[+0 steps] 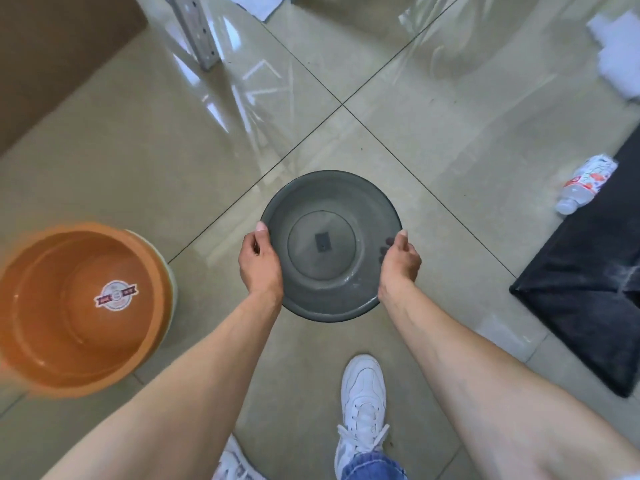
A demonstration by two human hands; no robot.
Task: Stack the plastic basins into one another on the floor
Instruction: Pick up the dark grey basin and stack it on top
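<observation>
Single head-worn wide-angle view, steeply down over the floor (pixel 433 140), edges perhaps distorted.

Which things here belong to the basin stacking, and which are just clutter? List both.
Job: grey basin, held by left hand and right hand; orange basin.
Clutter: plastic bottle, black cloth, cardboard, metal bracket.

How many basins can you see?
3: a grey basin held by both hands, an orange basin on the left, nested in a pale basin. More may hide underneath.
</observation>
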